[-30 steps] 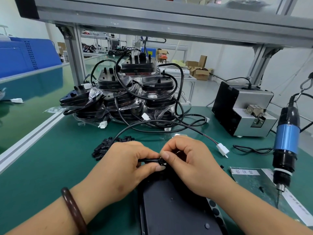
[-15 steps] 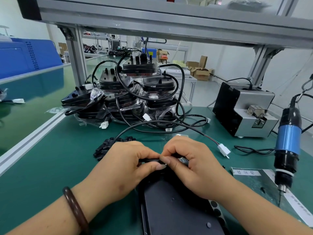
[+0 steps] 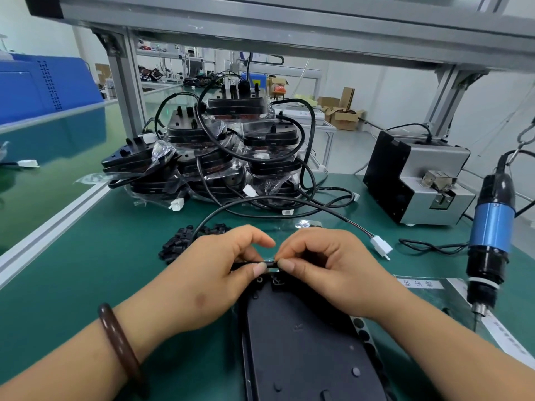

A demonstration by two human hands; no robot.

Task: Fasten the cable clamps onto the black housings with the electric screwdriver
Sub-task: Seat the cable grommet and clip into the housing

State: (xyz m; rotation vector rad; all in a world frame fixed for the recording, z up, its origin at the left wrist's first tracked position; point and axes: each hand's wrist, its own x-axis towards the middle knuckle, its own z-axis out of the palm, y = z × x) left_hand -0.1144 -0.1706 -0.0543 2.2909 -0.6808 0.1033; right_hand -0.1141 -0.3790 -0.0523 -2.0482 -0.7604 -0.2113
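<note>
Green matting (image 3: 86,270) covers the bench. Left hand (image 3: 214,273) and right hand (image 3: 330,270) both pinch a black cable (image 3: 267,263) over the black housing (image 3: 304,342).

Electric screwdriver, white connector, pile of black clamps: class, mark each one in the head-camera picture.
electric screwdriver (image 3: 492,224): head view, on its blue barrel.
white connector (image 3: 381,246): head view, on the plug's white body.
pile of black clamps (image 3: 179,243): head view, middle of the heap.

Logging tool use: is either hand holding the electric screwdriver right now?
No, the electric screwdriver hangs untouched at the right while the left hand and right hand both pinch the black cable over the housing.
</note>
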